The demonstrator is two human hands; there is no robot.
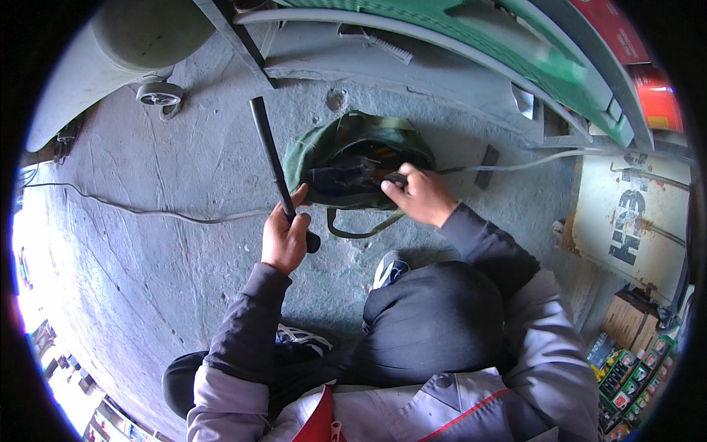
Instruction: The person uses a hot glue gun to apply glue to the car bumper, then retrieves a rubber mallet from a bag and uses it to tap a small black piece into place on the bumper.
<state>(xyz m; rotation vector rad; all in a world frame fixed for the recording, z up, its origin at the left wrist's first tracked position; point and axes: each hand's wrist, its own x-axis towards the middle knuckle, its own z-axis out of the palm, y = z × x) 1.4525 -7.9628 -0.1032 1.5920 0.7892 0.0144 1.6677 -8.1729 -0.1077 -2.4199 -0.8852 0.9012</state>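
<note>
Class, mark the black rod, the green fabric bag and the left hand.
Black rod (272, 156), head view: its shaft.
Green fabric bag (312, 147), head view: left wall.
Left hand (283, 239), head view: its middle.

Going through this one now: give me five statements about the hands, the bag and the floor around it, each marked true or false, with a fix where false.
1. The left hand grips a long black bar. True.
2. The right hand rests flat on the floor. False: it is at the opening of the green bag, holding a dark object, too hidden to identify.
3. The bag is closed. False: its mouth is open, with things showing inside.
4. Grey cable shows on both sides of the bag. True.
5. A dark flat strip lies to the left of the bag. False: it lies to the right.
</note>
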